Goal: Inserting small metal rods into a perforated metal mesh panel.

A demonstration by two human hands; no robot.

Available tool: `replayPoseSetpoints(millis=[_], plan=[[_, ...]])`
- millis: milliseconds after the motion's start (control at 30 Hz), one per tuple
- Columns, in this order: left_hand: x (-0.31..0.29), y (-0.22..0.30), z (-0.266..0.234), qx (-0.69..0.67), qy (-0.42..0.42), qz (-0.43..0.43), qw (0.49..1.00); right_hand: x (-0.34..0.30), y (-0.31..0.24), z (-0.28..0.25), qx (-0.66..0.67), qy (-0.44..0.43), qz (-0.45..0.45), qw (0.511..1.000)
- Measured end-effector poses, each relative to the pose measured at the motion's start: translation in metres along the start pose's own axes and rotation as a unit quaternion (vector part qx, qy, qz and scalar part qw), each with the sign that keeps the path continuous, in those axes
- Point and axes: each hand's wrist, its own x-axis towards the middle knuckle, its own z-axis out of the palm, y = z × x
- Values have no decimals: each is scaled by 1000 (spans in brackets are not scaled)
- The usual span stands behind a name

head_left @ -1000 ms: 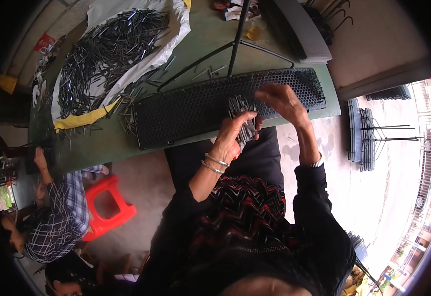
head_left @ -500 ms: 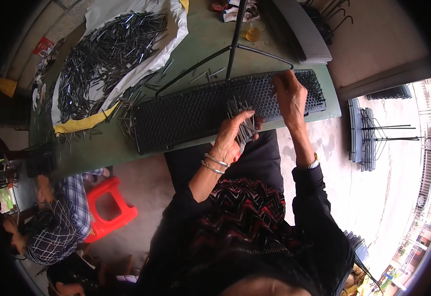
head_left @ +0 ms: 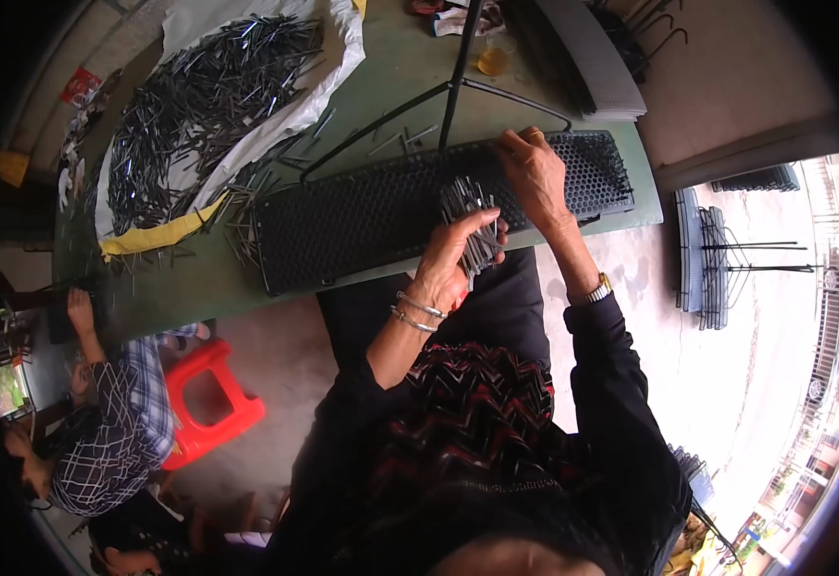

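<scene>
My left hand (head_left: 445, 261) is closed around a bundle of thin metal rods (head_left: 478, 230), their ends fanning out above and below the fingers. It is at the near edge of a long black perforated panel (head_left: 362, 216), which lies across the table's front edge. Over the panel's right half, my right hand (head_left: 536, 178) has its fingertips pinched together at the surface. Whatever those fingers hold is too small or hidden to tell. Short rod ends stick up at the panel's right end. A black metal frame (head_left: 453, 91) with splayed legs meets the panel's far side.
A white sack (head_left: 347, 58) spread on the green table (head_left: 381, 82) holds a heap of loose rods (head_left: 218, 96). Curved grey panels (head_left: 587, 67) and a cup of amber liquid (head_left: 492, 61) sit at the back. A red stool (head_left: 210, 403) and a co-worker (head_left: 102, 446) are at left.
My right hand has moved left along the panel, closer to the left hand. My left hand keeps its grip on the rods. The co-worker's arm has reached forward.
</scene>
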Motion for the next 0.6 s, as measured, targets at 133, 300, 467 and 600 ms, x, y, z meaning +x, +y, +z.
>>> replayPoseSetpoints(millis=[133, 300, 467, 600], plan=[[-6, 2, 5, 18, 19, 22, 999, -3, -14, -21, 31, 22, 31, 999], [-5, 1, -2, 53, -4, 25, 998, -22, -19, -51, 335, -266, 53, 902], [-6, -4, 6, 60, -13, 53, 997, -22, -23, -64, 377, -290, 119, 871], [-6, -1, 7, 62, 7, 39, 997, -23, -17, -59, 375, -215, 130, 892]])
